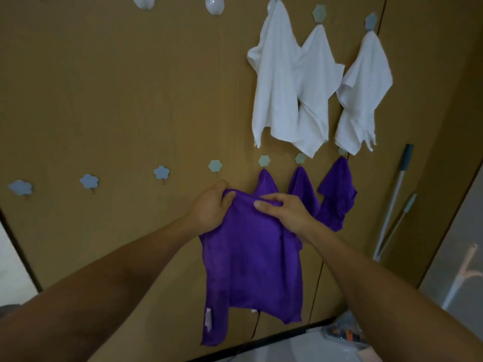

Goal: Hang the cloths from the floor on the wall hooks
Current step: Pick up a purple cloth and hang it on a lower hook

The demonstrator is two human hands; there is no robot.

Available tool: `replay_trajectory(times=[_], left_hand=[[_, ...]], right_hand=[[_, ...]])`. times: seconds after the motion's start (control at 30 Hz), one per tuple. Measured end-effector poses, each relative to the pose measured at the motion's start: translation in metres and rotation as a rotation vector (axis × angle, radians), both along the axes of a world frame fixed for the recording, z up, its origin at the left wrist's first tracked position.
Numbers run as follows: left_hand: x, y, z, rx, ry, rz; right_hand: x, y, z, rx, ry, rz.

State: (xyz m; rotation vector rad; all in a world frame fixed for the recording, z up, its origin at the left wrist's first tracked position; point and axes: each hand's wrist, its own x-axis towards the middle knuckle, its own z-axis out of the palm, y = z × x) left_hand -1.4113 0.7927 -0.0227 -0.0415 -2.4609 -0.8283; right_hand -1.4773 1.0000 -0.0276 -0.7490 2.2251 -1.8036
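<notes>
Left hand [211, 205], right hand [285, 207]: fingers pinching purple cloth [251, 262] top edge, seemingly below hook [215, 165].

The purple cloth [251, 259] looks soft and fuzzy. The white cloths [277, 82] look thin and matt. The wall [117, 100] is smooth brown board.

Dim, even light with a warm brown cast covers the wall [117, 100]. The white cloths [277, 82] above the purple cloth [251, 262] are the brightest patches, slightly washed out, their folds faint. Shadows are soft and weak, and the forearms [109, 291] below the purple cloth look dark. The whole picture is soft. Wide-angle bending shows toward the edges: the pole [392, 199] right of the purple cloth leans, and the hooks [89, 181] left of it are blurred.
</notes>
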Motion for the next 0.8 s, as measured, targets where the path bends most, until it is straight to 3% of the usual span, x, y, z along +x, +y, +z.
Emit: replay_trajectory(times=[0.23, 0.37, 0.63, 0.8], left_hand=[[-0.03, -0.044, -0.013, 0.115, -0.068, 0.027], [-0.059, -0.081, -0.016, 0.218, -0.107, -0.046], [-0.134, -0.143, -0.025, 0.017, -0.042, -0.013], [-0.172, -0.162, -0.031, -0.236, 0.002, 0.185]], right_hand=[[-0.039, -0.065, -0.005, -0.004, 0.147, -0.029], [-0.072, -0.108, -0.014, 0.117, 0.248, -0.088], [-0.14, -0.169, -0.025, 0.288, 0.354, -0.298], [-0.173, -0.194, -0.023, 0.348, 0.338, -0.372]])
